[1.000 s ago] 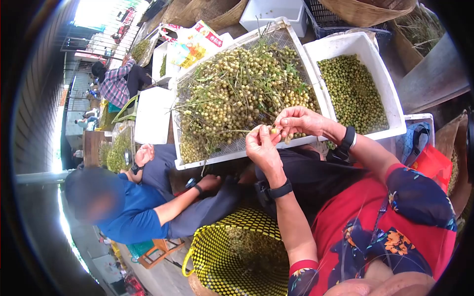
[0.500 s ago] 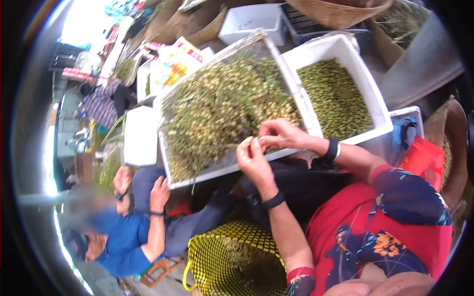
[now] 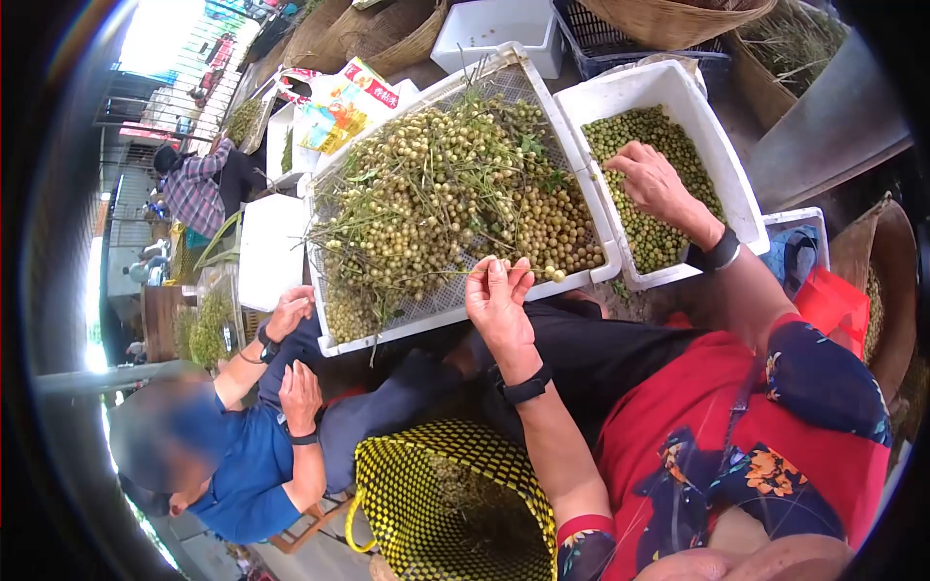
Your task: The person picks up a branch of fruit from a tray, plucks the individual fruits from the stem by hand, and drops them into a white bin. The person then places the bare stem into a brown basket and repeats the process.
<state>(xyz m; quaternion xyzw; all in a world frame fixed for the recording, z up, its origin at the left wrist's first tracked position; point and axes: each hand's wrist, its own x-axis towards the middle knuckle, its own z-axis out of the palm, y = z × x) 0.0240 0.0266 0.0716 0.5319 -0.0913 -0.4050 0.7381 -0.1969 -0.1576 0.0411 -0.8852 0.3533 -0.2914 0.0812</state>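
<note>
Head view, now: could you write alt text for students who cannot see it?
A person's left hand pinches a stem of round fruit at the edge of a white tray heaped with fruit and stems; the right hand is over a white bin of loose green fruit. A co-worker in blue sits nearby, beside a yellow-and-black basket.

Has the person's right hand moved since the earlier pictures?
Yes: the right hand has gone from the near edge of the white tray, rightward, to over the box of loose fruit.

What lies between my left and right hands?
In the head view: loose fruit, the mesh tray's white rim, then the white box's wall.
</note>
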